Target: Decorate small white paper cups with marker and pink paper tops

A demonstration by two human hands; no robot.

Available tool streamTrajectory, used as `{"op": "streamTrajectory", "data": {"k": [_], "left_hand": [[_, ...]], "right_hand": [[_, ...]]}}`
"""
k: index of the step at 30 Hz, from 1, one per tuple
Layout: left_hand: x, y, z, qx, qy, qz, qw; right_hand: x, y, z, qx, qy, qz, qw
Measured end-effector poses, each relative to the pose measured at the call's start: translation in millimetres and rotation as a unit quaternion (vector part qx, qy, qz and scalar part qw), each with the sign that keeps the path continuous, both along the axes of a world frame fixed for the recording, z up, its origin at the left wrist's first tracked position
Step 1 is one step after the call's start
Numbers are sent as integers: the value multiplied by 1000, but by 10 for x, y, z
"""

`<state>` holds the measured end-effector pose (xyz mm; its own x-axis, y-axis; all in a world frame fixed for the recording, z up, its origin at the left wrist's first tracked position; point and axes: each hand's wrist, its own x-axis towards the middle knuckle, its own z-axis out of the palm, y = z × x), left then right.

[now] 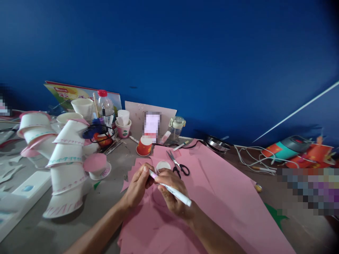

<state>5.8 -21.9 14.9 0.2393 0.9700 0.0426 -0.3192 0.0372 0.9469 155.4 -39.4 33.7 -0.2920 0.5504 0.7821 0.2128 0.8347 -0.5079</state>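
We held a slim white marker with a pink band (pixel 176 194) between our two hands, which were close together above the large pink paper sheets (pixel 212 197): the right hand (pixel 172 185) was closed around its barrel, and the left hand (pixel 136 187) had its fingers closed at the front end. We could not tell if its cap was on. Just beyond our fingers was a white round piece (pixel 163 165), partly hidden, and the scissors with black handles (pixel 182 168) lay unused on the pink paper, their blades slightly apart. As for progress, the curved row of white paper cups (pixel 66 151) on the left already carried pink and green drawn marks, so we judged that decorating was done there at least partly; what remained, we could not say. Beside this row, a small white cup with a pink round top (pixel 95 164) stood on the grey table (pixel 106 215). Farther back, an orange-red paper cup (pixel 144 147) stood near a blurred upright screen (pixel 152 123), and a clear bottle with a red cap (pixel 105 104) was among cups and tools. White cables (pixel 245 158) lay on the right, and behind everything rose a plain deep-blue wall (pixel 169 56)
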Motion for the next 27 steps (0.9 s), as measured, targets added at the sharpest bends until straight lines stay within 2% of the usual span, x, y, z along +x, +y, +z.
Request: {"op": "streamTrajectory", "data": {"k": [12, 17, 22, 27], "left_hand": [[-22, 24, 46, -6, 22, 24, 999], [-37, 43, 59, -33, -10, 23, 999], [-2, 53, 65, -48, -58, 69, 995], [-14, 71, 9, -47, -64, 99, 992]], "right_hand": [[-45, 1, -57, 36, -28, 0, 999], [-54, 5, -83, 68, -40, -15, 997], [-48, -16, -80, 85, -42, -64, 993], [-40, -31, -80, 84, -49, -79, 992]]}}
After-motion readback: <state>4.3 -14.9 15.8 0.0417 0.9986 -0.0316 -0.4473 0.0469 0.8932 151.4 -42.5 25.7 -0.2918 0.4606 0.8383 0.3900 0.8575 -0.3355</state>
